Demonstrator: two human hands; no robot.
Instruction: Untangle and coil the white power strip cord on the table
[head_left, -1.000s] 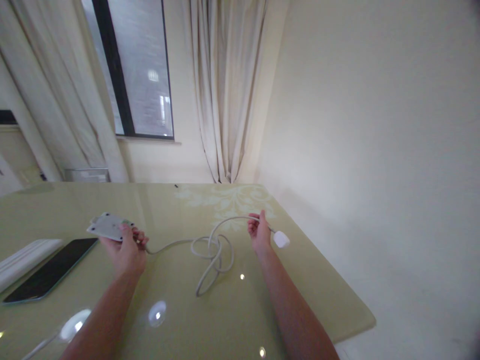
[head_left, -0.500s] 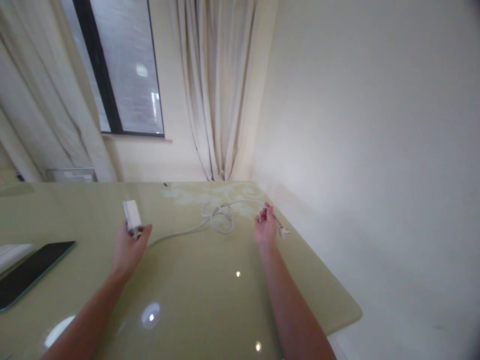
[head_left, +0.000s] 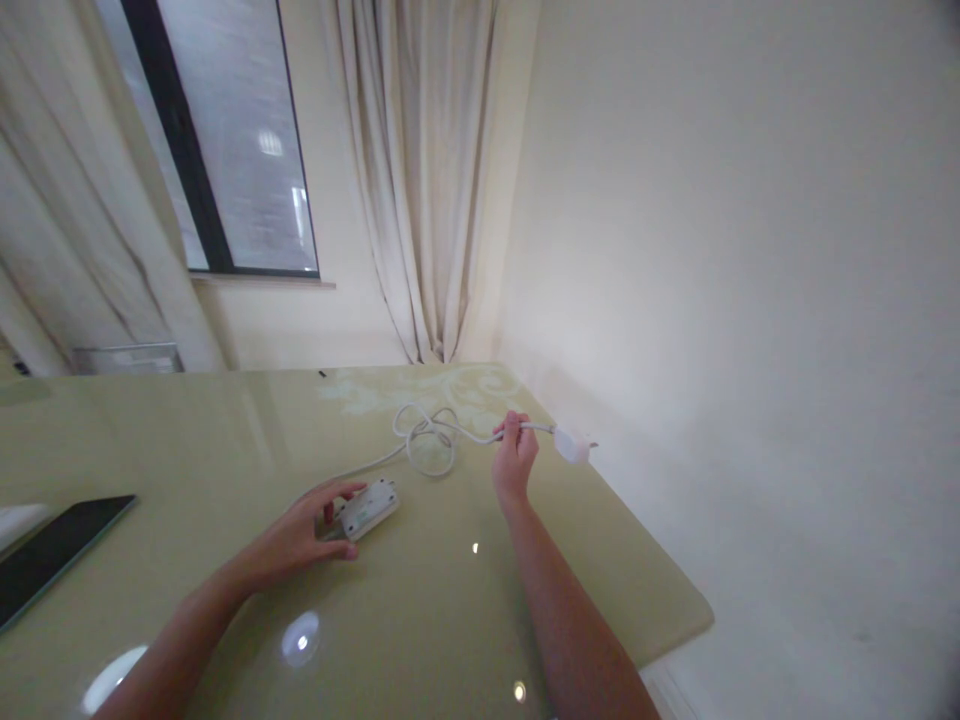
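My left hand (head_left: 319, 525) is curled round the near end of a small white power strip (head_left: 369, 508), thumb on one side and fingers on the other. The strip lies low over the table, tilted; whether it rests on the glass I cannot tell. Its white cord (head_left: 431, 455) runs behind the hand and forms a loose tangle of loops in the middle. Farther right, my right hand (head_left: 516, 455) is closed round the cord near its other end. Beyond the fingers a white plug (head_left: 572, 444) sticks out to the right with its prongs toward the wall.
A glossy greenish table (head_left: 420, 620) spans the front, its right edge near a pale wall (head_left: 712, 300). A dark flat tablet-like object (head_left: 64, 550) and a white item (head_left: 21, 522) lie at left. A small black piece (head_left: 322, 374) sits at the back edge, before curtains (head_left: 420, 180).
My left hand has brought the power strip right and down toward the table, turning it. In my right hand the cord has turned, so the plug now points right instead of hanging downward.
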